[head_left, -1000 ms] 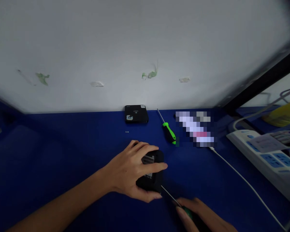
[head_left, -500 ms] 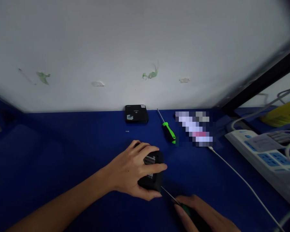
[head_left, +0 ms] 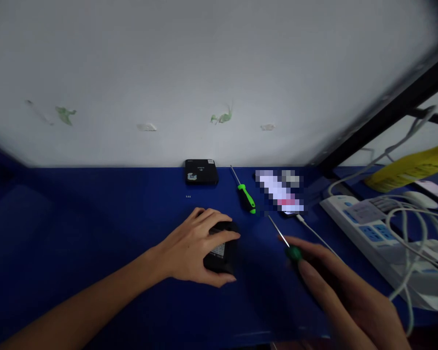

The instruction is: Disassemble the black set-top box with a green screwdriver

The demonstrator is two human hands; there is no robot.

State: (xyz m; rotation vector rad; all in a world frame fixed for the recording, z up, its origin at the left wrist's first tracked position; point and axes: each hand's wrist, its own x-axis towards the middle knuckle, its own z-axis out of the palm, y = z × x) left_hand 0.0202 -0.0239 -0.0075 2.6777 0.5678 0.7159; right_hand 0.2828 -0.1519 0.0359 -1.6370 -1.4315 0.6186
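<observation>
My left hand [head_left: 199,248] lies over a black device [head_left: 219,262] on the blue table, its fingers and thumb spread around the edges and gripping it. A label shows on the device between the fingers. To the right, my right hand [head_left: 336,287] holds a screwdriver with a dark green handle [head_left: 294,253] just above the table. Its bare metal shaft points up and left, apart from the device. Behind the left hand are several tiny screws [head_left: 188,196] and a flat black box [head_left: 201,172] near the wall.
A bright green and black screwdriver [head_left: 246,199] lies behind the hands. Right of it is a blurred phone [head_left: 279,190] with a white cable. A white power strip [head_left: 372,243], tangled cables [head_left: 405,233] and a yellow object [head_left: 409,165] are at the right.
My right hand has moved up and right with its screwdriver, away from the device's edge. My left hand still grips the device. The view has shifted slightly to the right.
</observation>
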